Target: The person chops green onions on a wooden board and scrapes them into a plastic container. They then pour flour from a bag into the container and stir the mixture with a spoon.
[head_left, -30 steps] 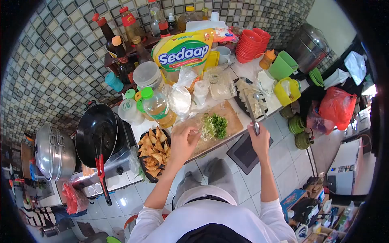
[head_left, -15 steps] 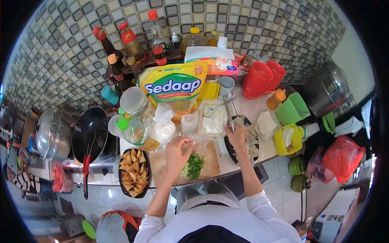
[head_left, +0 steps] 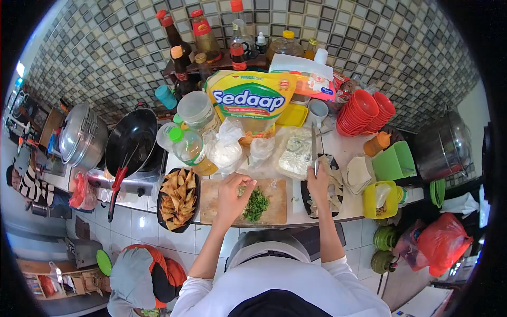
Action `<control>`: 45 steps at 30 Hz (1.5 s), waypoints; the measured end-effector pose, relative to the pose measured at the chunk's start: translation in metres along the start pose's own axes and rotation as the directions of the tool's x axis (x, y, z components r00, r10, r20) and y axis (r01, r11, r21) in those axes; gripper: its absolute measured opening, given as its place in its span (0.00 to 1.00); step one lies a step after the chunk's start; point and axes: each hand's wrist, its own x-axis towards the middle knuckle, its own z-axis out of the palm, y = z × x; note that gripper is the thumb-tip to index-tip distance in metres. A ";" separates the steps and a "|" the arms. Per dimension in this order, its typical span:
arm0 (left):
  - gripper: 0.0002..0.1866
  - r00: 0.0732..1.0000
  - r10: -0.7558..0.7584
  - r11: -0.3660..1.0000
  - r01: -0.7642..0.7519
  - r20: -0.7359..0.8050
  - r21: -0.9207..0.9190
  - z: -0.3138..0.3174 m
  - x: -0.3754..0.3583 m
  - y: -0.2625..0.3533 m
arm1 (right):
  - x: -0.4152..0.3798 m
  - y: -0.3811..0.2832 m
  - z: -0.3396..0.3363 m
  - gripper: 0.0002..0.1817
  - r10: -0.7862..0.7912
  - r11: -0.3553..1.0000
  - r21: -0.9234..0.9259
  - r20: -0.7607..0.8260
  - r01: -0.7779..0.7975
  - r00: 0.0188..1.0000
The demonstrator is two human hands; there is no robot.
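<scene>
My left hand [head_left: 232,196] is over the wooden cutting board [head_left: 211,196], its fingers curled together beside a pile of chopped green herbs [head_left: 256,206]; whatever is between the fingertips is too small to tell. A knife [head_left: 314,145] is in my right hand [head_left: 319,182], with its blade pointing up and away from me. That hand is above a black plate [head_left: 336,164] of pale pieces. Left of the board lies a black plate of fried triangular snacks [head_left: 178,198]. Behind the board are a tied bag of white powder [head_left: 226,148] and a plastic-wrapped white block [head_left: 294,156].
A black wok [head_left: 129,142] is on the stove at left. Sauce bottles [head_left: 206,37] and a yellow Sedaap pouch [head_left: 251,98] stand at the back. Red cups [head_left: 359,111], a green container [head_left: 393,161] and a yellow tub [head_left: 380,203] are at right. Another person [head_left: 137,274] is low at left.
The view has shifted, so the counter appears further right and more of the other person shows. The knife has swung to point more straight away from me. My left hand stays beside the herbs.
</scene>
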 end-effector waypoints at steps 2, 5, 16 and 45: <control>0.06 1.000 -0.021 1.000 0.021 -0.008 -0.003 -0.003 -0.004 0.001 | -0.005 -0.008 -0.010 0.18 0.056 0.998 0.026 0.063 -0.057 0.996; 0.05 1.000 -0.015 1.000 0.015 0.012 0.014 -0.010 -0.011 0.002 | -0.021 -0.030 -0.029 0.16 0.147 0.980 0.136 -0.005 -0.145 0.989; 0.27 0.976 -0.217 0.890 0.212 0.033 -0.403 -0.017 -0.050 0.007 | -0.121 -0.081 -0.097 0.16 0.112 0.904 0.386 0.204 -0.185 0.973; 0.26 0.548 -0.714 0.167 0.738 0.436 -0.654 -0.123 -0.242 -0.044 | -0.111 -0.091 -0.022 0.14 -0.255 0.940 -0.074 0.497 0.333 0.829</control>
